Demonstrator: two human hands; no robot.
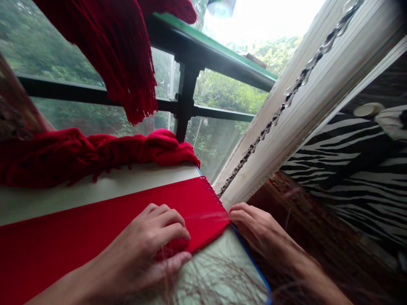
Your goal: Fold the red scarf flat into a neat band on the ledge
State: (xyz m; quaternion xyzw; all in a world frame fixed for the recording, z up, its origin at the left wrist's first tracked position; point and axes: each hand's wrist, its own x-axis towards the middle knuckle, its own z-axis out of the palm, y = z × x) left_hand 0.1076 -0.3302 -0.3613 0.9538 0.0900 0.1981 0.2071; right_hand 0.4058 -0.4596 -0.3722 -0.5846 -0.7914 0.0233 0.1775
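A long red scarf (104, 220) lies flat and folded on a pale green table, running from the left edge of the view to the table's right side. Small knots or loops of fringe (210, 188) line its right end. My left hand (159, 241) rests on the scarf near its front edge, fingers bent and apart from the thumb. At the scarf's front right corner, my right hand (254, 226) has its fingertips pinched together on the fringe. What exactly lies between those fingertips is hidden.
The pale green tabletop (219, 271) has a blue edge (251, 254). Bunched red cloth (95, 154) lies along the table's back, and a fringed red cloth (124, 55) hangs before the window (229, 93). A white curtain (286, 110) hangs right of the table, beside zebra-striped fabric (346, 165).
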